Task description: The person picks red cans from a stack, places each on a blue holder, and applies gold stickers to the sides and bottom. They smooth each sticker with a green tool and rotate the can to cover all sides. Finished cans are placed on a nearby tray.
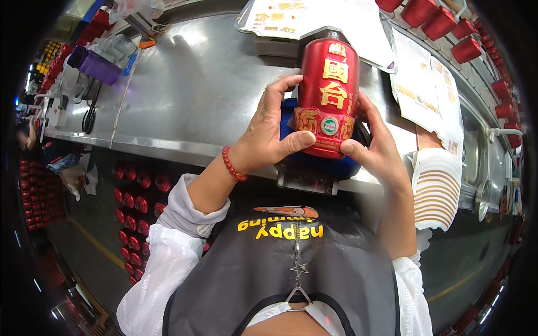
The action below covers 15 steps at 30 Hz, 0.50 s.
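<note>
A red bottle [329,73] with large gold lettering lies on a blue cradle [287,115] at the bench's front edge, its neck pointing away from me. Around its lower part runs a red and gold label band [325,124] with a round green and white emblem. My left hand [266,131] grips the bottle from the left, its thumb over the band's lower left. From the right, my right hand [384,148] closes on it, thumb at the lower right corner near the base. The right hand's other fingers are partly hidden behind the bottle.
Printed label sheets [319,17] lie beyond the bottle, with another sheet [417,84] and a curved-strip backing sheet [438,190] at right. On the steel bench [185,73] at left are a purple bottle [98,64] and scissors [88,116]. Red bottles [134,213] stand below left.
</note>
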Each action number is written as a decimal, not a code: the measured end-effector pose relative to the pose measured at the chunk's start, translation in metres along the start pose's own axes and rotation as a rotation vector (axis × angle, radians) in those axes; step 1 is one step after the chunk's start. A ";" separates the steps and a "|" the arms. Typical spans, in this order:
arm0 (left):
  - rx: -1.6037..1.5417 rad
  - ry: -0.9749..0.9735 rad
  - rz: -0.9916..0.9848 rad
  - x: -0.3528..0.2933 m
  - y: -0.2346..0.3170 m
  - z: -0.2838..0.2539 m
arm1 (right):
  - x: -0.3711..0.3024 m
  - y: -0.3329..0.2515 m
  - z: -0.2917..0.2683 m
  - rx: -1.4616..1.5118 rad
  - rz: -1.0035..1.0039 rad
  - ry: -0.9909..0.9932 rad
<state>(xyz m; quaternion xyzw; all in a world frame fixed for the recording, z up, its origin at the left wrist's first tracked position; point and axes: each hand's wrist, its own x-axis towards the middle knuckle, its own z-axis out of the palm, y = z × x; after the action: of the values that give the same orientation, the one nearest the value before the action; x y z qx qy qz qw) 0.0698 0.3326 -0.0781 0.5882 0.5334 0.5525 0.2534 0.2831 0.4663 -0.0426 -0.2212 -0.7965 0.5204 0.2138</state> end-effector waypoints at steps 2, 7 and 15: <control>-0.006 0.031 -0.009 0.001 0.000 0.003 | -0.001 0.001 -0.002 -0.002 -0.013 -0.013; -0.002 0.023 -0.002 0.001 0.001 0.003 | -0.013 0.009 -0.013 0.078 -0.028 0.158; -0.024 0.049 0.008 0.000 0.002 0.003 | -0.029 -0.024 0.023 0.094 0.033 0.300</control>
<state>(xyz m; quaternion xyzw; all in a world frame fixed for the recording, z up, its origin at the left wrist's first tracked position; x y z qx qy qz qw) 0.0734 0.3328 -0.0772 0.5735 0.5307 0.5739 0.2451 0.2903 0.4242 -0.0325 -0.2991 -0.7269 0.5215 0.3319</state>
